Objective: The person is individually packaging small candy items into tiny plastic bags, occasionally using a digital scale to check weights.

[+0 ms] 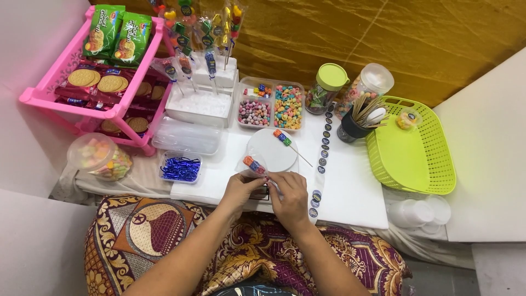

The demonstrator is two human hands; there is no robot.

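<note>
Holding: left hand [236, 189] and right hand [289, 193] are both pinching 1 candy skewer [253, 164] in a clear wrapper, fingers closed around its lower end.
Position: skewer is tilting up-left over the white board [350, 192], just below the round white plate [270, 151].
Handling: probably light; the film is looking slippery, the stick stiff but thin.
Grip: stick end seems safest, not the candy blocks.
Nearby: 1 bare skewer [285, 140] is lying on the plate.
</note>
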